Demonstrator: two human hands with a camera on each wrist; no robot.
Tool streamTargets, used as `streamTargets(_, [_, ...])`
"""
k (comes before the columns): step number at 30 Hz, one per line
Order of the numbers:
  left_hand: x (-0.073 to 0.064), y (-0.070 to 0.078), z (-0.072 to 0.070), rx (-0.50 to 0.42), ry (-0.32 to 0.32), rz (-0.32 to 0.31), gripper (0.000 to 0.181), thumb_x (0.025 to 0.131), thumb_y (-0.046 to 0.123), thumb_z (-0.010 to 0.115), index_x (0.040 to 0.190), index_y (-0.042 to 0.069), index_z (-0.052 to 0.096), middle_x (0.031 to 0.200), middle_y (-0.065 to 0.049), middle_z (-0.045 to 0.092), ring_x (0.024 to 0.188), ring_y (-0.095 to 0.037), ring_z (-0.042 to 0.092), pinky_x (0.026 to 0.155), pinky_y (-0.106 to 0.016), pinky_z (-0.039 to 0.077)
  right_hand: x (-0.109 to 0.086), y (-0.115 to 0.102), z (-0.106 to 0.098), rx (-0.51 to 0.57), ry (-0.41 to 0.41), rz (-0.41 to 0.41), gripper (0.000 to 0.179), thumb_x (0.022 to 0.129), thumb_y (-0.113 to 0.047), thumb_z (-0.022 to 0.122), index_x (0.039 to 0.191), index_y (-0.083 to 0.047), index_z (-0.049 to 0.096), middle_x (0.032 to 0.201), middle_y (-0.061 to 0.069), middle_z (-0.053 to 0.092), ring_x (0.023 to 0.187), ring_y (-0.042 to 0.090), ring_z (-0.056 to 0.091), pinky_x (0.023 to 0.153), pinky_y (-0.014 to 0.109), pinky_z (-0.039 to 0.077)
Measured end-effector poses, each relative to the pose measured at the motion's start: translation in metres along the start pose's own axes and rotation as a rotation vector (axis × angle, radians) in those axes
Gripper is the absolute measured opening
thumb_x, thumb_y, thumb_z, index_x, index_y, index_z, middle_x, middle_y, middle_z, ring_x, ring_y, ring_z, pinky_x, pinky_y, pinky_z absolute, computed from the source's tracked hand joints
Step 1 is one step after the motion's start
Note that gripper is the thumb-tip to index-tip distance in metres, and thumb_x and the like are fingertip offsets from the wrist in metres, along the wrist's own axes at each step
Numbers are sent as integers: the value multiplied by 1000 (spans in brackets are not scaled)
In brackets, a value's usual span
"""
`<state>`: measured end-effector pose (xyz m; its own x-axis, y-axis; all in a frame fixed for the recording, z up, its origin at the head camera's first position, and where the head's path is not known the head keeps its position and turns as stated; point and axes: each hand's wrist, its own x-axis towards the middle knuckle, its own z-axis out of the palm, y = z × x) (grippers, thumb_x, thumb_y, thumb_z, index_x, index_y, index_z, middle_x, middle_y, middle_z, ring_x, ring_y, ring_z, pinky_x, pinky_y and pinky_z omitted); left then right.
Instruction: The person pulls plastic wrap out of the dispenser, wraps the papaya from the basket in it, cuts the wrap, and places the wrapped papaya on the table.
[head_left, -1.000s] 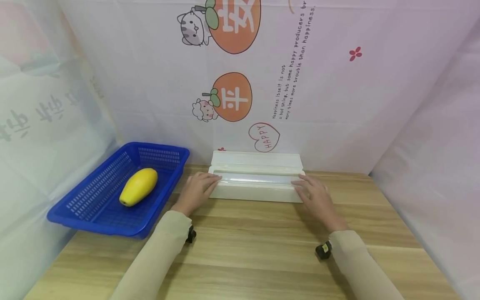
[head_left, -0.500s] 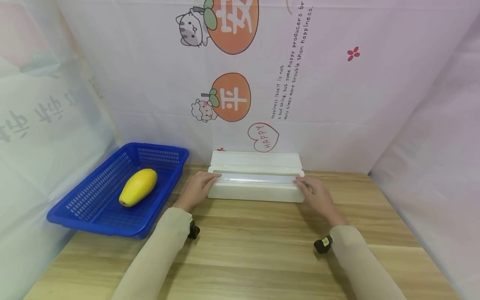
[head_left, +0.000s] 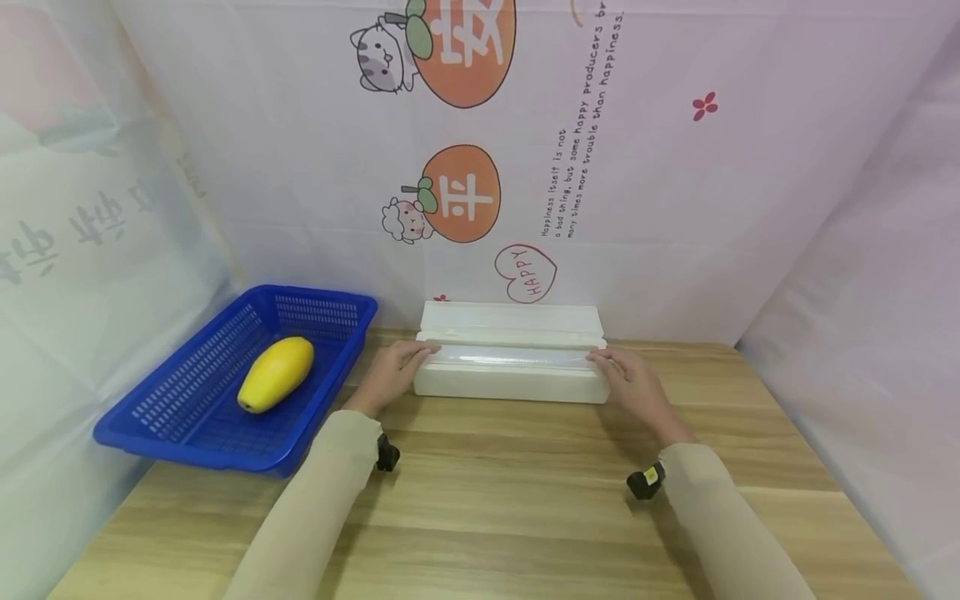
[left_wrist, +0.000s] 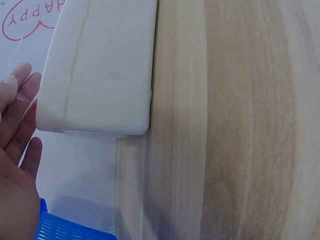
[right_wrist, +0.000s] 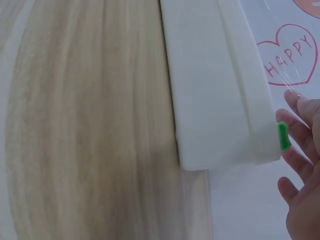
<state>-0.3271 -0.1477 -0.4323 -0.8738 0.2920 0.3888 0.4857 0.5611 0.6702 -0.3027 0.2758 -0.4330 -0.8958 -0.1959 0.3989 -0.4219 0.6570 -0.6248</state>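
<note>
A white cling film dispenser [head_left: 510, 386] stands on the table against the back sheet, its lid [head_left: 512, 317] raised. Clear cling film [head_left: 513, 358] stretches across its top opening. At the left end my left hand [head_left: 393, 374] pinches the film's edge between thumb and index finger, the other fingers beside the box end. My right hand [head_left: 637, 392] does likewise at the right end. Creases in the film run to its fingertips [right_wrist: 293, 96] in the right wrist view. A small green piece [right_wrist: 284, 136] sits on the dispenser's edge beside those fingers.
A blue plastic basket [head_left: 191, 457] stands at the left of the wooden table [head_left: 517, 500], with a yellow papaya-like fruit [head_left: 276, 375] in it. Printed white sheets [head_left: 645, 275] hang behind and at both sides.
The right thumb and index finger have closed together on the film at its right corner. Both hands have risen slightly, and the film's edge has lifted with them. Basket and fruit stay put.
</note>
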Motion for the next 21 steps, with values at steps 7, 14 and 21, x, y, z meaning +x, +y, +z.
streamTargets(7, [-1,5,-1,-32,30,19,28,106,20,51,121,9,73,124,-8,68,121,-27,60,102,-46,47,1,-5,-4,37,-41,124,45,108,-42,41,129,-9,63,143,17,54,135,40,44,108,62,35])
streamTargets(14, [1,5,-2,-35,50,39,28,107,21,50,119,8,72,121,-9,70,118,-27,62,100,-46,49,1,-8,-8,62,-42,121,46,107,-45,41,129,-10,63,144,17,52,133,41,46,107,63,35])
streamTargets(21, [2,9,-3,-39,55,35,29,108,23,48,119,10,71,121,-7,70,119,-26,62,99,-46,50,0,-14,-10,79,-28,118,48,107,-45,40,130,-9,61,141,17,55,128,41,50,105,64,36])
